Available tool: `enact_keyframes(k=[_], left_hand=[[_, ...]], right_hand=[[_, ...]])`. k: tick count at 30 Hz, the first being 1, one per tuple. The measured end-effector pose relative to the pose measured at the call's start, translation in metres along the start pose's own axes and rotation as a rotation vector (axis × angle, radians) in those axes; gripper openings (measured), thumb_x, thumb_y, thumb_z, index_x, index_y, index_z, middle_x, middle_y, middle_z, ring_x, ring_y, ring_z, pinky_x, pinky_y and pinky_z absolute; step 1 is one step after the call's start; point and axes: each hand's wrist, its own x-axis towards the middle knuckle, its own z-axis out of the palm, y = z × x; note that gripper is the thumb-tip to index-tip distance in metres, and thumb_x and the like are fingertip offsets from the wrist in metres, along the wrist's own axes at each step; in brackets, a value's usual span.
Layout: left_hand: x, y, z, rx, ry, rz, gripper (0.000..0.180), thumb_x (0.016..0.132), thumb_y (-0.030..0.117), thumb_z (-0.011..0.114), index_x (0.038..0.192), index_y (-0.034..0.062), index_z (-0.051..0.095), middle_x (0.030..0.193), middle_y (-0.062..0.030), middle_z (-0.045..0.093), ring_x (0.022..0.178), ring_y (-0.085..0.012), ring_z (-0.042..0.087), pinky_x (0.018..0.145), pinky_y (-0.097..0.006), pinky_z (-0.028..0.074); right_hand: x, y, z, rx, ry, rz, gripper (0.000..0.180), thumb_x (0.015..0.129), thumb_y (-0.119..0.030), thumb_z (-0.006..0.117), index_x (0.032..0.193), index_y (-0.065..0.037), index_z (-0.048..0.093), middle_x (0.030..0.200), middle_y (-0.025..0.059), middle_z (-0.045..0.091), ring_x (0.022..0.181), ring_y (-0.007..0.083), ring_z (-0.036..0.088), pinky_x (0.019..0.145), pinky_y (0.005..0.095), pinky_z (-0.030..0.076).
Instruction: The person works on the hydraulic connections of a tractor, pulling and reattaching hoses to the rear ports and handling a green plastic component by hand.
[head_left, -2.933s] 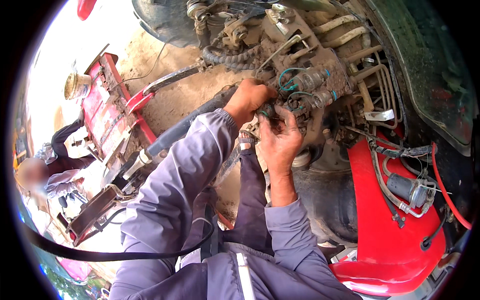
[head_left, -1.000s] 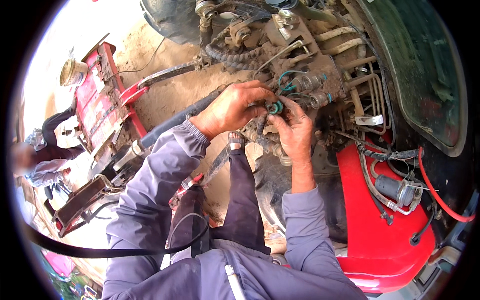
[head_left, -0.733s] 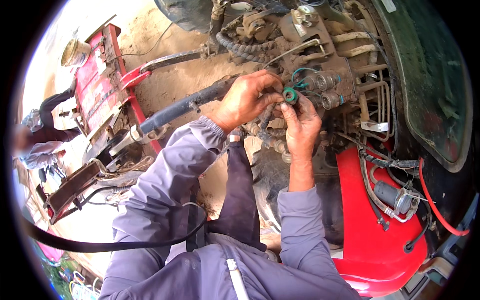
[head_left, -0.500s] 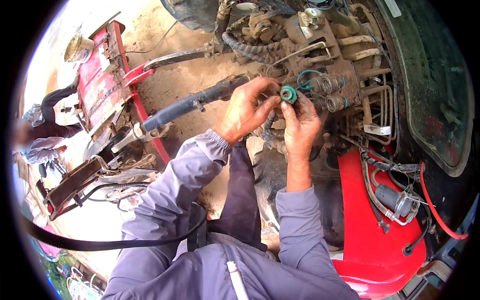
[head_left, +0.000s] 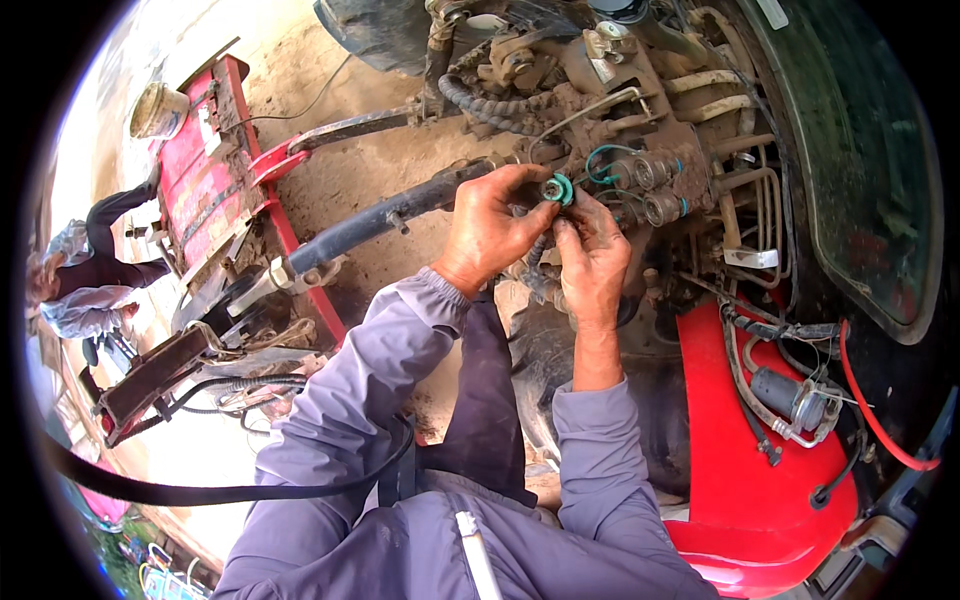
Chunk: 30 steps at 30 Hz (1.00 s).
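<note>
Both my hands work at the rear of a dirty tractor, on a hose coupling with a green ring (head_left: 556, 188). My left hand (head_left: 490, 225) grips the coupling's end from the left, fingertips on the green ring. My right hand (head_left: 592, 250) holds the black hose just below it, thumb and forefinger against the same fitting. Right behind them stands the block of hydraulic couplers (head_left: 650, 185), caked in mud, with thin steel pipes running off it.
A black lift arm (head_left: 380, 220) runs left from the hands toward a red implement frame (head_left: 205, 180). A red fender (head_left: 760, 440) lies below right, a large black tyre (head_left: 860, 170) at right. Another person (head_left: 85, 280) crouches at far left on sandy ground.
My hands have shifted up from the lower housing and brought the green-ringed coupling up to the coupler block; the view has tilted slightly with them.
</note>
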Motion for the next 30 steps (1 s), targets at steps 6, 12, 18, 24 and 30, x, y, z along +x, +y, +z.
enact_keyframes(k=[6,12,18,24,30], left_hand=[[0.001,0.002,-0.005,0.026,-0.07,0.043,0.03,0.078,-0.003,0.072,0.107,-0.0027,0.066,0.097,-0.0093,0.07,0.089,-0.0132,0.068,0.08,-0.027,0.054],[0.005,0.009,-0.007,0.059,-0.112,0.142,0.03,0.077,-0.004,0.071,0.107,-0.0021,0.066,0.096,-0.011,0.069,0.088,-0.0148,0.068,0.078,-0.027,0.055],[0.004,0.011,-0.003,0.06,-0.102,0.133,0.028,0.077,-0.005,0.07,0.104,-0.0026,0.067,0.094,-0.0123,0.069,0.085,-0.017,0.069,0.075,-0.028,0.055],[0.003,0.017,-0.002,0.162,-0.127,0.144,0.026,0.078,-0.006,0.067,0.104,-0.003,0.067,0.091,-0.0128,0.07,0.08,-0.0153,0.069,0.073,-0.027,0.054],[-0.004,-0.005,0.003,-0.065,-0.016,-0.049,0.016,0.089,-0.004,0.059,0.103,-0.0037,0.068,0.088,-0.0059,0.07,0.078,-0.0108,0.065,0.071,-0.026,0.053]], right_hand=[[0.001,-0.002,-0.004,0.093,0.0,0.031,0.035,0.089,0.004,0.056,0.124,0.008,0.054,0.112,0.0109,0.063,0.1,0.0155,0.061,0.088,0.0283,0.051],[0.0,-0.004,-0.005,0.136,0.005,0.027,0.035,0.088,0.005,0.057,0.122,0.008,0.054,0.111,0.0101,0.063,0.098,0.0149,0.061,0.086,0.0275,0.05],[-0.002,-0.004,-0.004,0.13,0.024,0.032,0.034,0.087,0.005,0.058,0.121,0.009,0.054,0.111,0.0106,0.062,0.1,0.0151,0.06,0.089,0.0282,0.05],[-0.005,0.0,-0.008,0.144,0.046,0.072,0.034,0.087,0.005,0.059,0.121,0.009,0.054,0.111,0.0104,0.062,0.1,0.015,0.06,0.088,0.0283,0.05],[-0.003,-0.007,0.001,0.13,0.061,0.118,0.033,0.088,0.004,0.06,0.12,0.009,0.055,0.106,0.0112,0.064,0.091,0.0147,0.064,0.081,0.0266,0.053]])
